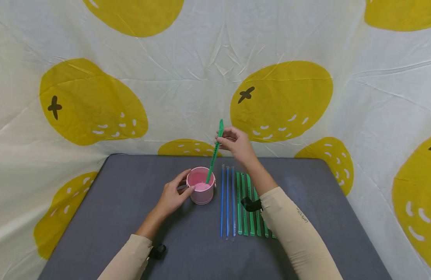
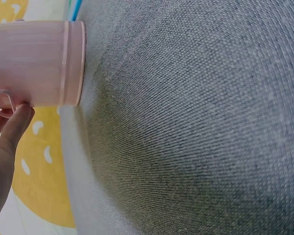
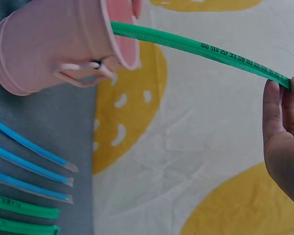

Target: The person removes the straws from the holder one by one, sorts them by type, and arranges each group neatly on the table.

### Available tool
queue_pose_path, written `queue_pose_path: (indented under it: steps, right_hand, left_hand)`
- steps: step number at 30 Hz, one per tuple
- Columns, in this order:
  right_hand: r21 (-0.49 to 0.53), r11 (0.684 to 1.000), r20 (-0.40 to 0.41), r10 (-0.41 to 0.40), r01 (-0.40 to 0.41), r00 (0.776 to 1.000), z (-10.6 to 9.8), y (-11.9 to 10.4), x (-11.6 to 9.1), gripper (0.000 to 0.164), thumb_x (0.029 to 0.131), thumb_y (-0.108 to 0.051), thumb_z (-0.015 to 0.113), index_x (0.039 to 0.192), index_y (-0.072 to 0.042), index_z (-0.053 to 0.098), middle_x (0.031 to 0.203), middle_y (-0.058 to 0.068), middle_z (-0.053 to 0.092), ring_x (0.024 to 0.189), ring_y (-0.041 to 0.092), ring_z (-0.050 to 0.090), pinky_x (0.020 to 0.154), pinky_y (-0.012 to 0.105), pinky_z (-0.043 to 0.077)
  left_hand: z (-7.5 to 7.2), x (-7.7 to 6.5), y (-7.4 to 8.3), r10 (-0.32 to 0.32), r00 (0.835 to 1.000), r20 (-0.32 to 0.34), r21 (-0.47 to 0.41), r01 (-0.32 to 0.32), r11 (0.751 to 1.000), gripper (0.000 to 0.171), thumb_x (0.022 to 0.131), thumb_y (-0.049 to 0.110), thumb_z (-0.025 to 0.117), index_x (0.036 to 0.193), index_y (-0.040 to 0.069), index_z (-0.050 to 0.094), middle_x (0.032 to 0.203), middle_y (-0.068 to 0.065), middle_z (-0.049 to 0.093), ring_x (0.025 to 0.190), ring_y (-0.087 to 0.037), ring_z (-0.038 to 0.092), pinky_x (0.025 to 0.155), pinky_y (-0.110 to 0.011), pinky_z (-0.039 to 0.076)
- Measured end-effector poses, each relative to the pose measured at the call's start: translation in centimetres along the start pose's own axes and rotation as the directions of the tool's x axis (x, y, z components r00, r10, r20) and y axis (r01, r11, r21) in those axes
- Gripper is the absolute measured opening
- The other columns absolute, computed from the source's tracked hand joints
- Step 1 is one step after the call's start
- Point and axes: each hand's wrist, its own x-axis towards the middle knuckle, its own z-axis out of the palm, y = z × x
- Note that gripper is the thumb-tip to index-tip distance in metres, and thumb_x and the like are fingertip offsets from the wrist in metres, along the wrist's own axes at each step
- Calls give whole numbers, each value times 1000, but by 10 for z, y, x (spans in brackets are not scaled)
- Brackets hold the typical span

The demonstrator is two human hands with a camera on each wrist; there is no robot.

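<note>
A small pink bucket (image 1: pixel 202 196) stands upright on the table. My left hand (image 1: pixel 173 196) holds its left side, thumb near the front rim and fingers round the back. In the left wrist view, fingertips (image 2: pixel 20 117) touch the bucket's wall (image 2: pixel 34 63) beside the handle loop. My right hand (image 1: pixel 236 144) pinches a long thin green packet (image 1: pixel 215 155) with black print, near its upper end. This packet slants down into the bucket. Its lower end is inside, below the rim, as the right wrist view shows of the green packet (image 3: pixel 186 46) at the bucket's mouth.
Right of the bucket, three blue straws (image 1: pixel 227 202) in clear wrappers lie side by side. Several more green packets (image 1: pixel 245 202) lie parallel beside them, partly under my right forearm. The dark grey table (image 1: pixel 131 186) meets a white cloth (image 1: pixel 187 105) with yellow fruit shapes behind.
</note>
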Motion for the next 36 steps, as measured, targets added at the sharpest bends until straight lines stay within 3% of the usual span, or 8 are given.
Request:
queue_pose_path:
  steps: [4,10,14,20,28,36]
  right_hand:
    - [24,999,-19,-34,35,999,-12,-8,-3,29,99,-4,68,123,9,61,105,2,72,99,24,75,85,33,65]
    - [22,999,-54,-39,40,998,-33,-16,-10,23,99,-7,69,121,-1,66,103,-1,72,94,15,75,83,31,65]
    - [9,999,-76,-42,43,996,-49,-17,-16,20,99,-7,69,119,-4,66,103,1,71,93,13,75,84,33,65]
    - [-11,999,-104,-38,37,994,-74,-12,-29,19,99,-9,70,117,-6,67,108,11,71,94,17,75,81,29,65]
    - [-46,999,-117,17,-23,993,-109,5,-48,20,99,-10,69,118,-6,66,103,-3,73,96,12,75,81,24,64]
    - [-219,973,-134,42,-71,990,-134,17,-62,28,101,-15,68,123,0,64,101,-8,74,93,4,72,80,20,62]
  left_hand:
    - [1,-1,-1,9,1000,-11,0,-9,1000,64,93,20,79,151,12,52,140,-17,64,116,-42,69,93,-51,60]
    - [1,-1,-4,25,1000,-16,-7,-25,1000,65,92,18,79,150,11,52,141,-19,63,115,-45,69,92,-58,59]
    - [2,-1,-6,36,999,-12,0,-36,999,65,93,18,79,151,10,52,144,-18,62,115,-45,69,92,-58,59]
    - [2,-1,-7,51,999,-2,10,-51,999,67,93,17,78,153,8,49,146,-21,59,116,-49,67,91,-58,59]
    - [1,-1,-5,46,999,2,7,-46,999,66,94,18,77,153,10,49,147,-20,59,117,-48,67,91,-57,60]
    - [1,0,-6,51,999,0,12,-51,999,66,94,19,78,152,8,50,147,-16,60,116,-43,69,90,-48,62]
